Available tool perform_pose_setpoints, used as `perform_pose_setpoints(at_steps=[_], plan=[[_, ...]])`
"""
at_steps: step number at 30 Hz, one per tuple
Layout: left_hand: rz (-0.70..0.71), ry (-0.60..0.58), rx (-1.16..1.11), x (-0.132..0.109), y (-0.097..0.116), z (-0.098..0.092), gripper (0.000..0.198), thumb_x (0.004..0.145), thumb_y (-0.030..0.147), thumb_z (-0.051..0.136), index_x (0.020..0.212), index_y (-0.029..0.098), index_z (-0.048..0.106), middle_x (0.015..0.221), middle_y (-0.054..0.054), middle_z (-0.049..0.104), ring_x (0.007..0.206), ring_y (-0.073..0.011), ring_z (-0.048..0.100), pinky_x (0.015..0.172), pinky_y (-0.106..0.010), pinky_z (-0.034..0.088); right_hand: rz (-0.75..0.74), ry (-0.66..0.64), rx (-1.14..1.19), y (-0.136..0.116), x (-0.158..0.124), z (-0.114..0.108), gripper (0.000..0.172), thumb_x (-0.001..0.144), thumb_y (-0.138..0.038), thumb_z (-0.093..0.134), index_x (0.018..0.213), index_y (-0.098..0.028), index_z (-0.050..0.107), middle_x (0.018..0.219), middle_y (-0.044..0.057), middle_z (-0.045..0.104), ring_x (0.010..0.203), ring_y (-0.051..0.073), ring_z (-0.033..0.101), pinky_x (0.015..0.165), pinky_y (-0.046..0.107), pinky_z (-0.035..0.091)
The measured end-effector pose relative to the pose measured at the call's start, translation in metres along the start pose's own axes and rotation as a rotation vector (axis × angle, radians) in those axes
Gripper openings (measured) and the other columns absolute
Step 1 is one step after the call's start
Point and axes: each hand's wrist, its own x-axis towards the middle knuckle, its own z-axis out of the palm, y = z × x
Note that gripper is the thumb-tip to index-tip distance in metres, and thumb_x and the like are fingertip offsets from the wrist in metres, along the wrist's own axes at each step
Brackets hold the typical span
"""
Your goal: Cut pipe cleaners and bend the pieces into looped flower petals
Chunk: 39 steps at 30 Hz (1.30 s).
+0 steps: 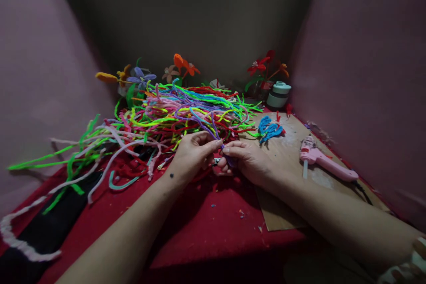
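My left hand (pixel 194 153) and my right hand (pixel 244 159) meet at the middle of a red cloth (pixel 206 222), fingers pinched together. Both pinch a purple pipe cleaner (pixel 208 128) that runs up from my fingertips into a big tangled heap of coloured pipe cleaners (pixel 173 113). A small dark object shows between my hands; I cannot make out what it is.
A pink glue gun (pixel 324 162) lies on a brown board (pixel 289 151) at right, beside a blue pipe-cleaner piece (pixel 269 129). Finished pipe-cleaner flowers (pixel 181 69) stand at the back, with a white and black roll (pixel 278 94). Pink walls close in on both sides.
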Motion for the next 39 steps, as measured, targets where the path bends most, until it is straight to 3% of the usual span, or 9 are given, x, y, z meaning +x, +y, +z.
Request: perform_pose_setpoints(at_steps=[10, 14, 20, 24, 27, 30, 35, 37, 39], plan=[[0.533, 0.0, 0.249, 0.001, -0.007, -0.01, 0.011, 0.076, 0.02, 0.061, 0.082, 0.019, 0.071, 0.08, -0.003, 0.064, 0.074, -0.013, 0.059, 0.066, -0.022, 0.048, -0.052, -0.028, -0.054, -0.004, -0.001, -0.004, 0.014, 0.07, -0.025, 0.063, 0.069, -0.013, 0.056, 0.053, 0.002, 0.064, 0.042, 0.011, 0.055, 0.043, 0.022, 0.042], [0.682, -0.009, 0.347, 0.004, -0.008, -0.013, 0.012, 0.078, 0.02, 0.06, 0.084, 0.019, 0.071, 0.078, -0.003, 0.062, 0.072, -0.0127, 0.059, 0.064, -0.022, 0.048, -0.068, -0.057, -0.057, -0.005, -0.002, -0.005, 0.014, 0.072, -0.025, 0.062, 0.069, -0.013, 0.057, 0.052, 0.002, 0.062, 0.042, 0.01, 0.053, 0.044, 0.022, 0.043], [1.012, 0.076, 0.893, 0.002, -0.001, -0.021, 0.012, 0.081, 0.023, 0.057, 0.085, 0.022, 0.069, 0.081, -0.004, 0.058, 0.078, -0.0155, 0.05, 0.066, -0.027, 0.041, -0.064, -0.088, -0.105, -0.006, -0.002, -0.006, 0.01, 0.07, -0.021, 0.061, 0.067, -0.012, 0.057, 0.053, 0.002, 0.063, 0.041, 0.009, 0.052, 0.044, 0.021, 0.04], [1.11, -0.03, 1.146, -0.007, 0.009, -0.021, 0.015, 0.085, 0.023, 0.05, 0.086, 0.02, 0.065, 0.085, -0.006, 0.063, 0.083, -0.0197, 0.049, 0.075, -0.036, 0.036, -0.055, -0.151, -0.203, -0.013, -0.005, -0.006, 0.008, 0.069, -0.018, 0.059, 0.063, -0.013, 0.056, 0.051, 0.0, 0.061, 0.041, 0.008, 0.05, 0.043, 0.019, 0.036], [0.987, -0.134, 1.155, -0.015, 0.014, -0.017, 0.021, 0.086, 0.02, 0.043, 0.077, 0.015, 0.061, 0.075, -0.006, 0.06, 0.071, -0.0182, 0.047, 0.071, -0.036, 0.034, -0.059, -0.178, -0.332, -0.018, -0.009, -0.003, 0.01, 0.07, -0.02, 0.058, 0.063, -0.013, 0.056, 0.049, -0.001, 0.058, 0.041, 0.007, 0.046, 0.044, 0.019, 0.035], [0.681, -0.203, 0.963, -0.019, 0.015, -0.014, 0.022, 0.084, 0.021, 0.044, 0.067, 0.015, 0.057, 0.066, -0.004, 0.055, 0.064, -0.0162, 0.044, 0.064, -0.033, 0.032, -0.145, -0.152, -0.539, -0.017, -0.014, 0.001, 0.014, 0.073, -0.022, 0.055, 0.061, -0.014, 0.055, 0.048, -0.002, 0.054, 0.043, 0.008, 0.047, 0.047, 0.021, 0.037], [-0.172, -0.329, 0.069, -0.015, 0.011, -0.009, 0.017, 0.071, 0.031, 0.058, 0.065, 0.015, 0.055, 0.054, 0.002, 0.048, 0.049, -0.01, 0.039, 0.05, -0.025, 0.029, -0.78, 0.067, -1.191, -0.009, -0.024, 0.003, 0.013, 0.078, -0.014, 0.049, 0.068, -0.014, 0.058, 0.058, 0.002, 0.057, 0.055, 0.01, 0.049, 0.054, 0.023, 0.036], [-0.347, -0.367, -0.265, -0.014, 0.009, -0.006, 0.019, 0.066, 0.029, 0.061, 0.058, 0.015, 0.05, 0.047, 0.005, 0.04, 0.042, -0.0074, 0.033, 0.046, -0.024, 0.027, -1.017, 0.115, -1.332, -0.008, -0.027, 0.003, 0.012, 0.078, -0.013, 0.049, 0.07, -0.013, 0.058, 0.06, 0.003, 0.058, 0.056, 0.012, 0.049, 0.056, 0.025, 0.036], [-0.376, -0.407, -0.436, -0.015, 0.009, -0.003, 0.023, 0.065, 0.027, 0.063, 0.054, 0.016, 0.046, 0.044, 0.006, 0.035, 0.04, -0.0057, 0.028, 0.045, -0.023, 0.027, -1.165, 0.132, -1.38, -0.008, -0.03, 0.004, 0.013, 0.078, -0.011, 0.049, 0.069, -0.013, 0.057, 0.059, 0.004, 0.057, 0.055, 0.013, 0.049, 0.056, 0.026, 0.036]])
